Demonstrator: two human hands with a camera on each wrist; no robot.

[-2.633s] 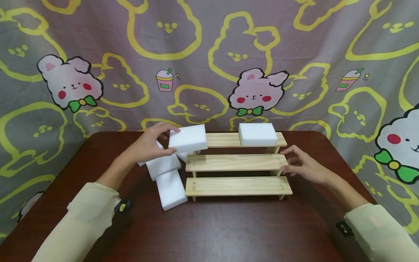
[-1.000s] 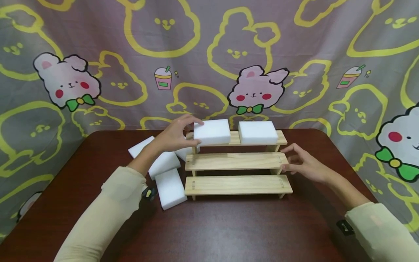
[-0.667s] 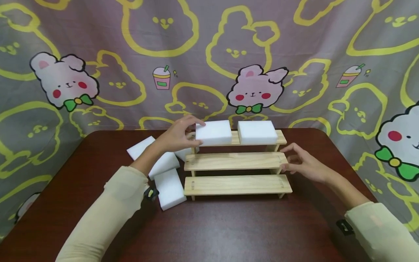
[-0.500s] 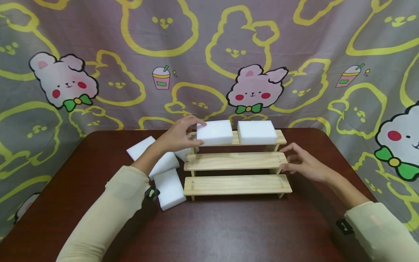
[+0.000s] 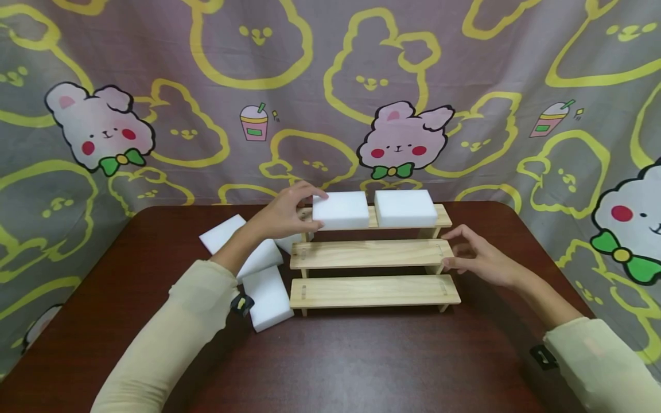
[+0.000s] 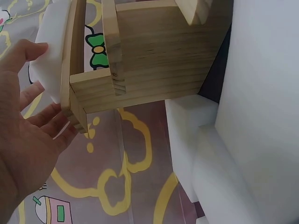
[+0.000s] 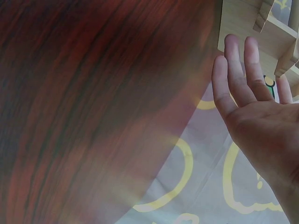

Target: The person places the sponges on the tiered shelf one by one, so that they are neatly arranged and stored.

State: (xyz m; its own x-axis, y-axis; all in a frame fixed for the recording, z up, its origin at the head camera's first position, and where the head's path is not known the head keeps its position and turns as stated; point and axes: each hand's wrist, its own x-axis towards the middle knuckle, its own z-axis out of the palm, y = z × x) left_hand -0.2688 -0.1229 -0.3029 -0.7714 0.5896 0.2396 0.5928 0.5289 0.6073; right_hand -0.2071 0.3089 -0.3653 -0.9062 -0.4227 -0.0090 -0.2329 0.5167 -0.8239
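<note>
My left hand [image 5: 281,215] pinches one end of a white block [image 5: 342,207] on the top step [image 5: 443,216] of the wooden stand [image 5: 369,291]. My right hand [image 5: 480,258] is by the middle step [image 5: 369,254]; I can't tell if it pinches. The block looks light and squishy: hold gently, front and back. More blocks [image 5: 268,298] lie on the counter [image 5: 361,361].

The left forearm [image 5: 231,252] partly hid the heaped white blocks [image 5: 263,258] in the head view; the right wrist view's upper right corner cut off most of the wooden stand [image 7: 239,21].

Left fingers [image 5: 314,191] on white block [image 5: 339,210], top shelf [image 5: 443,216]
</note>
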